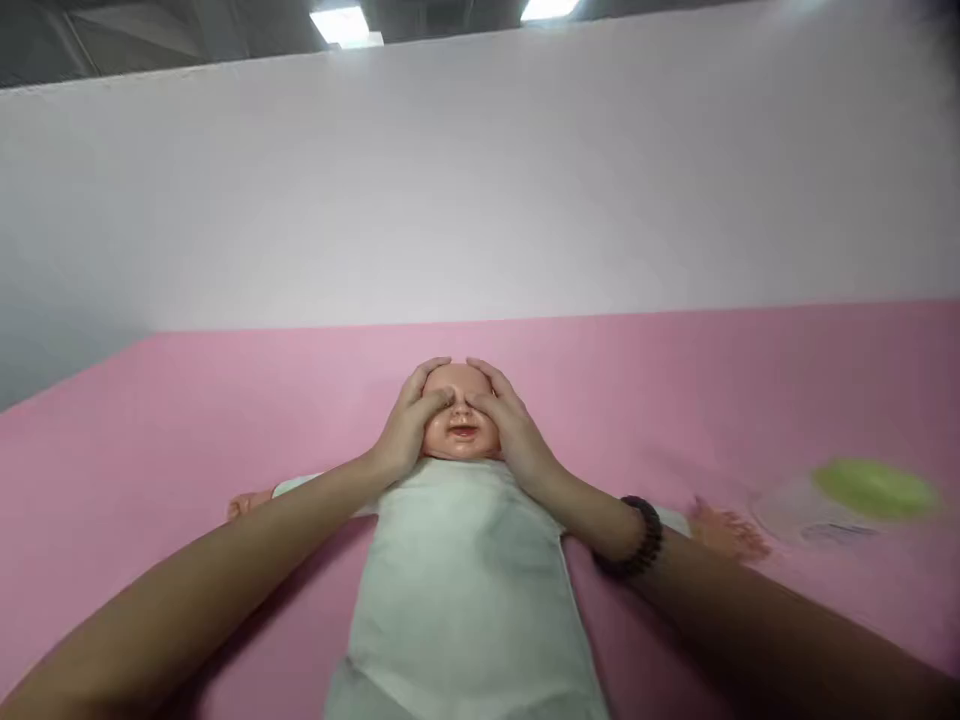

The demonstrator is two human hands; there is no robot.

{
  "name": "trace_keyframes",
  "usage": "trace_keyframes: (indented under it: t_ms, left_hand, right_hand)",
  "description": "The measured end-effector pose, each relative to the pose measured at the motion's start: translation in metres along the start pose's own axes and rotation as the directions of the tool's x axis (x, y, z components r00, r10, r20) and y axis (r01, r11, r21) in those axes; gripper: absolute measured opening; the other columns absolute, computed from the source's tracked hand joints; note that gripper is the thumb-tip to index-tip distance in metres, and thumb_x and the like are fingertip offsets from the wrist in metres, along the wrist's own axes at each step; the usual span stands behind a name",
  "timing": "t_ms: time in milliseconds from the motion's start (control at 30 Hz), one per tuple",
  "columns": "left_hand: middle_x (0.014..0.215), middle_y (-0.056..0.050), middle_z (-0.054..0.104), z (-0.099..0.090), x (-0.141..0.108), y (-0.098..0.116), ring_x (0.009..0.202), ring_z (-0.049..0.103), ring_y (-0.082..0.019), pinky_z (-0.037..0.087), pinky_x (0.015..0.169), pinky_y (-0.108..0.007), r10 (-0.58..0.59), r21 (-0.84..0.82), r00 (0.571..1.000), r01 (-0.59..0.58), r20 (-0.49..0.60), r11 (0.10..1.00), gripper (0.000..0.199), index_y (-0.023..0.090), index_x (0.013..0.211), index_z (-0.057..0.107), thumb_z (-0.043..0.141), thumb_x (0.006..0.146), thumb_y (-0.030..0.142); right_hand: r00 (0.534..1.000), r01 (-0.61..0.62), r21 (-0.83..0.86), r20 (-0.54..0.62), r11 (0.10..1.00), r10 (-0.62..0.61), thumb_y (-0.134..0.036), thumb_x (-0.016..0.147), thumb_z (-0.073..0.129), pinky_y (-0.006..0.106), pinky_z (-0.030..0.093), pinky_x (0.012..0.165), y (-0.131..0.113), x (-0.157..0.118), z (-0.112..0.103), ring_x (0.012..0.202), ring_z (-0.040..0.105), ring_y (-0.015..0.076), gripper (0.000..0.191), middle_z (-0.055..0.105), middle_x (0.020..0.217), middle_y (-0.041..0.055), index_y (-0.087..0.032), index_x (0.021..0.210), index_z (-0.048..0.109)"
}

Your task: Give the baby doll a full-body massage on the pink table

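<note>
Both hands, left hand (pixel 409 425) and right hand (pixel 517 430), clasp the head of a baby doll (pixel 462 447) from either side, half curled rather than spread: fingers wrap its sides up to the crown, and the thumbs lie inward over the eyes, their tips close to the nose. Between the palms the mouth and chin show. One white garment (pixel 472 585) covers the body, which runs from the hands back towards the wearer, between the two forearms

Under everything lies a plain pink surface (pixel 300 400), spreading out on both sides of the hands and ending beyond them at a pale wall (pixel 480 190). High above the hands, over the wall's top edge, is a dark ceiling (pixel 450 18) with two bright lights (pixel 341 25)

Counted: one doll; two small doll hands (pixel 729 530), one out to the left of the left hand, the other past the right forearm; one dark beaded bracelet (pixel 637 545) on the right wrist; one blurred container (pixel 795 508) with one green lid (pixel 874 488), well to the right of the right hand
</note>
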State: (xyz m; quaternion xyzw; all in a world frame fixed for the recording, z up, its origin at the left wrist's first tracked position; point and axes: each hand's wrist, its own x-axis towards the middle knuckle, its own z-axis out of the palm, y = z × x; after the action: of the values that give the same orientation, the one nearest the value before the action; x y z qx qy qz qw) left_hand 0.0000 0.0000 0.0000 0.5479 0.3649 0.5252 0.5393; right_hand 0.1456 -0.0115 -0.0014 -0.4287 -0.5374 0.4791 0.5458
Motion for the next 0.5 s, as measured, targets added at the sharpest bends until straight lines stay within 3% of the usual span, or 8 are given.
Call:
trace_keyframes:
  t_ms: [200, 500]
  left_hand:
    - [0.136, -0.01, 0.056, 0.0, 0.0005, 0.0013, 0.132, 0.052, -0.031, 0.042, 0.113, -0.043, 0.007, 0.03, 0.999, -0.006, -0.035, 1.0, 0.054, 0.018, 0.136, 0.053, 0.052, 0.085, 0.037]
    - [0.14, -0.01, 0.056, -0.0048, 0.0003, -0.0023, 0.133, 0.053, -0.032, 0.044, 0.113, -0.045, 0.026, 0.027, 1.0, -0.026, 0.001, 0.999, 0.053, 0.021, 0.137, 0.054, 0.06, 0.09, 0.044]
  right_hand:
    - [1.0, 0.003, 0.026, -0.013, 1.0, -0.002, -0.041, 0.084, 0.053, 0.04, 0.037, 0.124, 0.002, 0.002, -0.0007, 0.15, 0.042, 0.0247, 0.057, 0.052, 0.157, 0.0046, -0.024, 0.139, 0.056]
    - [1.0, 0.002, 0.002, 0.001, 1.0, -0.002, -0.045, 0.085, 0.055, 0.041, 0.039, 0.124, 0.0002, -0.0007, -0.0011, 0.149, 0.044, 0.0248, 0.062, 0.051, 0.158, 0.0048, -0.024, 0.143, 0.054]
